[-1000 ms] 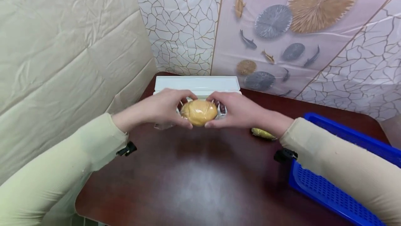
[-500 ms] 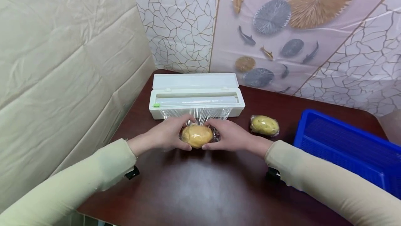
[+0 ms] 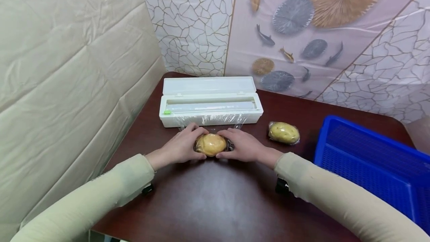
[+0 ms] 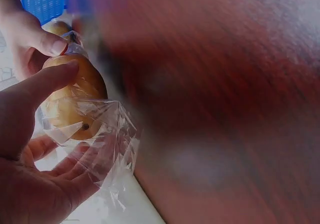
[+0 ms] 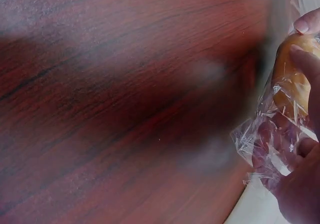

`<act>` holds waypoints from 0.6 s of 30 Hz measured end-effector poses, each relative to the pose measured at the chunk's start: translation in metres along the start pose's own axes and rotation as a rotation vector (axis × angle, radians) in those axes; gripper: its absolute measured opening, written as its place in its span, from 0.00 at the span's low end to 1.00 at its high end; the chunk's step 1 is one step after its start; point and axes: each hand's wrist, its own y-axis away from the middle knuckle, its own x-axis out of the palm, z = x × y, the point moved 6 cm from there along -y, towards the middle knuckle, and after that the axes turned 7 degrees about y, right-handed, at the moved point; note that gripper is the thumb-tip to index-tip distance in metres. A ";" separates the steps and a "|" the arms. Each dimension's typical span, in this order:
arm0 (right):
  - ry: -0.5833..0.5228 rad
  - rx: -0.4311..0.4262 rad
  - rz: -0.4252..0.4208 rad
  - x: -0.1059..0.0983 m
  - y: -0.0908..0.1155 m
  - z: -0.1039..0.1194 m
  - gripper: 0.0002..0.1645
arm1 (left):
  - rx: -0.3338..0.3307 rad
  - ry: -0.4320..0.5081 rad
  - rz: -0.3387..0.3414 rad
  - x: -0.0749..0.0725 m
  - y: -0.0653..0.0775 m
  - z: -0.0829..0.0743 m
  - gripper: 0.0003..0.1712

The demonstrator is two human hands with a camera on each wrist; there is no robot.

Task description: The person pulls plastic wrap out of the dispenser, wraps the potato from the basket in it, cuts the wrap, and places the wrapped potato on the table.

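In the head view, a smooth golden-yellow oval piece of produce (image 3: 211, 145) sits low over the table in clear cling film, with a dark spot at one end in the left wrist view. My left hand (image 3: 181, 144) grips its left side, thumb toward me and fingers behind. From the right, my right hand (image 3: 245, 145) holds the other side the same way. Loose, crumpled film (image 4: 122, 134) spreads over the left fingers, and more film (image 5: 250, 134) bunches around the right ones. Just behind stands a white cling film box (image 3: 211, 119), lid raised, with film hanging over its front.
A film-wrapped potato (image 3: 283, 133) lies on the dark red table (image 3: 215, 204), right of the box. Farther right is a blue plastic basket (image 3: 369, 182). A green slider (image 3: 167, 112) sits at the box's left end. Walls border the table behind and to the left.
Both hands have come down and toward me with the wrapped produce, away from in front of the box. Film stretched between box and produce at half a second ago now looks slacker.
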 end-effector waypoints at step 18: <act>-0.094 0.071 -0.023 0.009 0.009 -0.014 0.51 | 0.101 -0.151 -0.087 0.002 -0.001 0.006 0.43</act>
